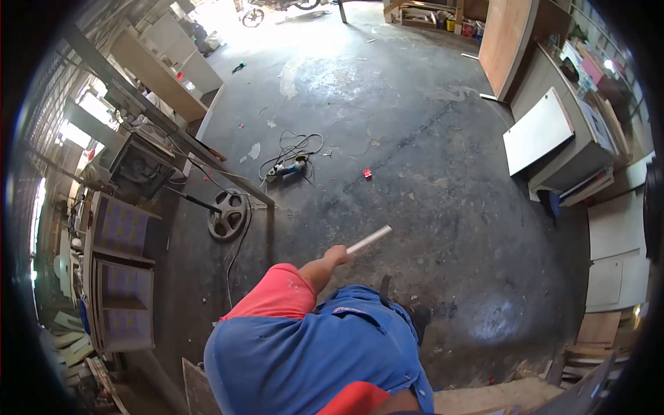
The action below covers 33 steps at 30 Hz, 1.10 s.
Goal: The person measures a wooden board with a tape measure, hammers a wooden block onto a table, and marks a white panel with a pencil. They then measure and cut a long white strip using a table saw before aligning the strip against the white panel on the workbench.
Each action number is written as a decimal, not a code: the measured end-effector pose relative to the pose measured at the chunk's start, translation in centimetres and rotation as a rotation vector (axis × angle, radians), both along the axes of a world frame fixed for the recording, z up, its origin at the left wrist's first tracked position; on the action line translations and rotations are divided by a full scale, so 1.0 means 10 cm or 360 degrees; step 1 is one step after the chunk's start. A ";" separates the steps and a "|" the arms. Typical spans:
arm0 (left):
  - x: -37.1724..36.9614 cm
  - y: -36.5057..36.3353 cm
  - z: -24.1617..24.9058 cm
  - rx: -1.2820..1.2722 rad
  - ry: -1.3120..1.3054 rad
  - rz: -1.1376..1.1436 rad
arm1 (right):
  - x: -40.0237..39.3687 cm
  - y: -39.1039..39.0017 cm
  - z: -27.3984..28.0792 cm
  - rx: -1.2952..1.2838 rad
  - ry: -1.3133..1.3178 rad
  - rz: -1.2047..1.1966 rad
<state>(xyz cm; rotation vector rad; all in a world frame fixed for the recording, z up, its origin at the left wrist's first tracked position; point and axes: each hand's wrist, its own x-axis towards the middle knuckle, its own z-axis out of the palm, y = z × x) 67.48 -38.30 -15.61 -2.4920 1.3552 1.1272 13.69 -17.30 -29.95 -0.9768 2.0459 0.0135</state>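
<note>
1. Workshop floor (429, 214) is dark, worn and scuffed, with small scraps scattered over it. Bright light comes in at 12 o'clock; part of a motorcycle (253, 16) shows there, cut by the top edge. (Clock directions are taken from the left hand.)

2. Left hand (337, 254) is closed around the near end of a pale strip (370, 239). Strip slants up and away toward 2 o'clock, far end free, above the floor. Material: can't tell (wood or plastic, either fits).

3. Left arm reaches out in a pink-red sleeve (278, 293), past the blue garment (311, 353) on the torso.

4. Right hand is out of view, so can't tell its grip. Only a red sleeve (356, 397) and a bit of forearm show at the bottom edge.

5. Angle grinder (288, 168) lies on the floor at 11 o'clock, its cord looped just beside it. Small red packet (367, 173) sits near 1 o'clock, right of the grinder.

6. Spoked wheel (228, 216) is at 10 o'clock, near a slanted post (238, 181).

7. Shelf unit (123, 277) stands at 9 o'clock, well apart from the hand.

8. White panel (538, 131) leans against a cabinet at 2 o'clock; brown wood panel (507, 45) stands upright toward 1 o'clock (tall, partly cropped).
</note>
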 end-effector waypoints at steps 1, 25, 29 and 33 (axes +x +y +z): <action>0.04 0.04 -0.15 -0.0013 -0.0033 0.0147 | -0.11 -0.18 -0.01 -0.0008 -0.0024 0.0025; -1.93 -2.50 0.37 -0.0063 0.0372 -0.0136 | -2.65 -4.29 2.58 -0.1168 -0.0296 -0.0478; -1.47 -2.51 -0.40 -0.0050 0.0476 -0.0207 | -2.39 -3.01 2.03 -0.0697 0.0275 -0.0513; -1.26 -2.48 -0.79 0.0422 0.0225 0.0090 | -1.68 -1.26 0.97 -0.0127 0.0095 -0.0396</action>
